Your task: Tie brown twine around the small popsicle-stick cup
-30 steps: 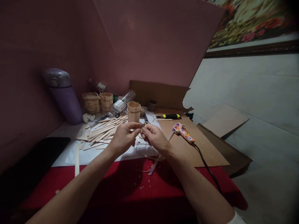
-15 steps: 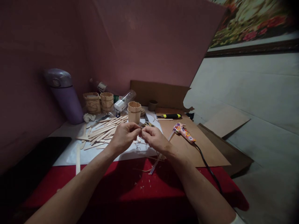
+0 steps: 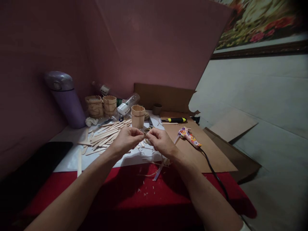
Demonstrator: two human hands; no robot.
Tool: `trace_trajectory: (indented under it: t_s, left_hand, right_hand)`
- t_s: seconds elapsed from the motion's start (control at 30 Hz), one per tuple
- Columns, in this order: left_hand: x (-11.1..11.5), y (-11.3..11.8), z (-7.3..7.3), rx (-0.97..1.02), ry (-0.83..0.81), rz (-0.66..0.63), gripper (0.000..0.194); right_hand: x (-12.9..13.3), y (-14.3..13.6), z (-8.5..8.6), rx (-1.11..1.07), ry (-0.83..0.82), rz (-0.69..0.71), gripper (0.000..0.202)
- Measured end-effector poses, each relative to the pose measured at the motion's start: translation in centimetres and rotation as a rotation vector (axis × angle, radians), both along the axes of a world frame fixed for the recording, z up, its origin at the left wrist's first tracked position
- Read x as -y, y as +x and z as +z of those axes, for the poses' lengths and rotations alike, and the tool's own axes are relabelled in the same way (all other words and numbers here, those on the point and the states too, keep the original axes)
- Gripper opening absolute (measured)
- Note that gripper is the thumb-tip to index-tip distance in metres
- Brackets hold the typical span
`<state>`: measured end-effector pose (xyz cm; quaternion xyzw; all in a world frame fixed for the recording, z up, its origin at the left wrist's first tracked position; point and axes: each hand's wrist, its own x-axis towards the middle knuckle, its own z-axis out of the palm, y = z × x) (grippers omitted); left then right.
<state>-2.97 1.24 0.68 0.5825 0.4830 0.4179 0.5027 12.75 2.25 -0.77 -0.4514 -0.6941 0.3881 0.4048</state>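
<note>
Twine (image 3: 145,135), as far as so thin a piece can be made out, sits at the meeting fingertips of both hands, over the white sheet (image 3: 64,160) on the worktop (image 3: 130,199). The left hand (image 3: 127,139) has thumb and forefinger pinched together, its other fingers curled under; the right hand (image 3: 158,139) pinches likewise. Whether each grips the twine firmly cannot be told.

Since a second ago, the left hand has turned and drawn slightly outward, while the right has hardly shifted. A handle loop of the scissors (image 3: 147,130) now shows between the fingertips, behind them. The cup (image 3: 138,120) stands upright just beyond the hands, untouched and unmoved. The sticks (image 3: 106,138) to its left, and the glue gun (image 3: 189,136) and cutter (image 3: 176,120) to the right, lie as they did. That suggests fine fingertip work on the twine alone, apart from the cup.
</note>
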Motion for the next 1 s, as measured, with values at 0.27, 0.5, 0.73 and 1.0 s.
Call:
trace_trajectory:
  t_s: [0.27, 0.5, 0.73, 1.0]
  left_hand:
    - [0.2, -0.1, 0.3, 0.078, -0.116, -0.067, 0.02]
    - [0.0, -0.3, 0.3, 0.175, -0.167, -0.095, 0.023]
    - [-0.3, -0.2, 0.1, 0.266, -0.142, 0.097, 0.02]
    - [-0.3, -0.6, 0.4, 0.408, -0.215, 0.053, 0.016]
  right_hand:
    - [0.0, 0.1, -0.1, 0.069, 0.102, -0.024, 0.017]
    - [0.8, 0.3, 0.6, 0.231, 0.299, -0.109, 0.017]
    - [2.2, -0.1, 1.4, 0.376, 0.456, -0.18, 0.018]
    - [2.8, -0.6, 1.1, 0.421, 0.301, 0.21, 0.015]
